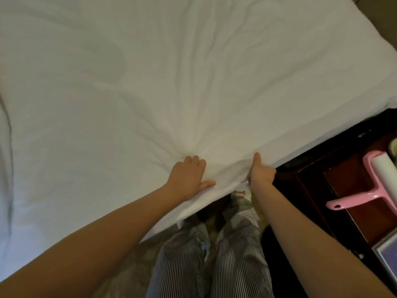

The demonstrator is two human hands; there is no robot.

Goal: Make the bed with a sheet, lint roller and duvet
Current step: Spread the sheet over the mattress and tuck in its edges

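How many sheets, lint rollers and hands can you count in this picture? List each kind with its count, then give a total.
sheet: 1
lint roller: 1
hands: 2 (left hand, right hand)
Total: 4

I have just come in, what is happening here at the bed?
A person stands over the white sheet and works on it with both bare hands. The right hand grips the sheet's edge, thumb on top. The left hand beside it has its fingers curled into the cloth. Creases fan out from the hands, so the sheet seems to be pulled tight. The pink lint roller lies unused on the dark bedside table.
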